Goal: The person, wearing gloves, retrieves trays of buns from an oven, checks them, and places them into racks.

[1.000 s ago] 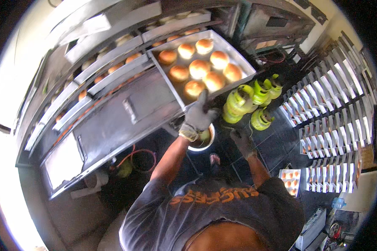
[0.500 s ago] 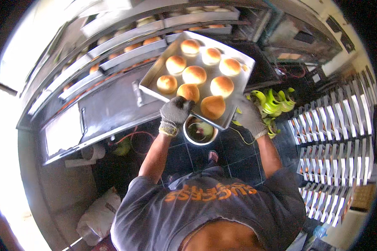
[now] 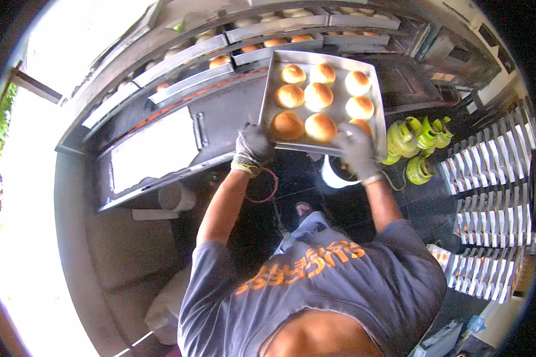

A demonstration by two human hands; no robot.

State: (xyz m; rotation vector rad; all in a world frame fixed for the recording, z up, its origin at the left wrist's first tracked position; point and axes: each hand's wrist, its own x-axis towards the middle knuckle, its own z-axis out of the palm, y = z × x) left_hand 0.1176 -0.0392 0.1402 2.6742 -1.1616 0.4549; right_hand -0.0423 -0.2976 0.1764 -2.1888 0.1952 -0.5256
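Note:
A square metal baking tray (image 3: 333, 59) is held up in front of me, tilted slightly. Several round golden-brown bread buns (image 3: 318, 97) sit in it in loose rows. My left hand (image 3: 253, 146), in a grey work glove, is closed on the tray's near left corner. My right hand (image 3: 358, 149), gloved too and a bit blurred, grips the near edge toward the right corner. Its fingers reach over the rim beside a bun (image 3: 361, 127), partly hiding it.
Ahead stands a dark metal oven (image 3: 226, 113) with trays of buns (image 3: 274, 43) lined along its top. Below my right hand is a white bucket (image 3: 333, 174). Green gas cylinders (image 3: 420, 140) stand on the right, near racks of stacked trays (image 3: 488, 154).
The tray has shifted right in view and turned a little, with both hands moving along. My right hand now reaches over the near rim instead of beside the right edge.

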